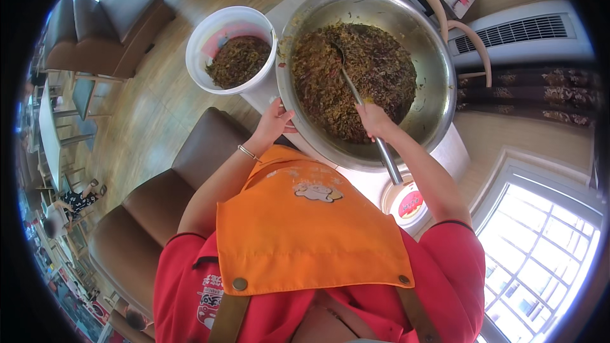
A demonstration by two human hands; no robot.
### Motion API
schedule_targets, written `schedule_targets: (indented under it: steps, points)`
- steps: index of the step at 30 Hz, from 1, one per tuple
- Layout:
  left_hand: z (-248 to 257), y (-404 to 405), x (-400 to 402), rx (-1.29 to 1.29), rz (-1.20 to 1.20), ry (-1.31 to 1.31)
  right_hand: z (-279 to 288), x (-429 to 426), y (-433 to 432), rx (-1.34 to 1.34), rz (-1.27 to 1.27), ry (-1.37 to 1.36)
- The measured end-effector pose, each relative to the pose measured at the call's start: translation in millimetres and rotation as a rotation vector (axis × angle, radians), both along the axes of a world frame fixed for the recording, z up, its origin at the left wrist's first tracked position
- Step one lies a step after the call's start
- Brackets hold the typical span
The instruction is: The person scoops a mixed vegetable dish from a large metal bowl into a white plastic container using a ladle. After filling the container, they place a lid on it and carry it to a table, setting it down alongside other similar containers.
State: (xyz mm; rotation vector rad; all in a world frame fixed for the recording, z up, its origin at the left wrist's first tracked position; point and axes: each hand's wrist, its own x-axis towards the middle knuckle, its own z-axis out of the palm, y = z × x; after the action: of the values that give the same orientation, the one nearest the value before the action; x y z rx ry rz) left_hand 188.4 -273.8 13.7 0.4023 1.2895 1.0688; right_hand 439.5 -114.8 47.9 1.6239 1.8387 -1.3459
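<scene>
My right hand (375, 119) is closed around the handle of a long metal spoon or ladle (353, 86), whose head is sunk in a dark brown, chopped food mixture (381, 62). The mixture fills the bottom of a large stainless steel basin (436, 105). At the basin's lower left rim, my left hand (276, 121) touches the outside edge, thumb and fingers bent; its exact hold is partly hidden. A white plastic bucket (195, 64) stands left of the basin, holding more of the same kind of mixture (240, 62).
Below the basin is a light table (457, 150). A round tub with a red label (409, 202) stands near my right forearm. Brown padded seats (200, 145) run along my left. A curved wooden chair (436, 0) and a wall unit (514, 33) are beyond. People are at the far left.
</scene>
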Motion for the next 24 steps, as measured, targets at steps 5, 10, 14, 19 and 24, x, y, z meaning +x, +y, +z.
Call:
schedule_targets:
  steps: [5, 10, 14, 19, 24]
  points:
    - [-0.5, -1.0, 0.9, 0.004, 0.015, -0.016, 30.9, 19.4, -44.6, -0.402, -0.353, 0.208]
    - [-2.1, -0.4, -2.5, -0.005, -0.004, -0.015, 51.2, 41.2, -50.1, -0.738, -0.608, 0.309]
    - [-0.7, -0.3, -4.2, 0.006, -0.005, -0.017, 45.3, 57.7, -41.5, -0.994, -0.784, 0.43]
    - [8.5, 0.9, -2.0, -0.01, -0.002, -0.004, 9.1, 48.7, -44.6, -1.343, -1.117, 0.769]
    - [2.0, -0.1, -5.2, 0.0, 0.0, -0.018, 16.9, 45.3, -63.0, -1.392, -1.205, 0.97]
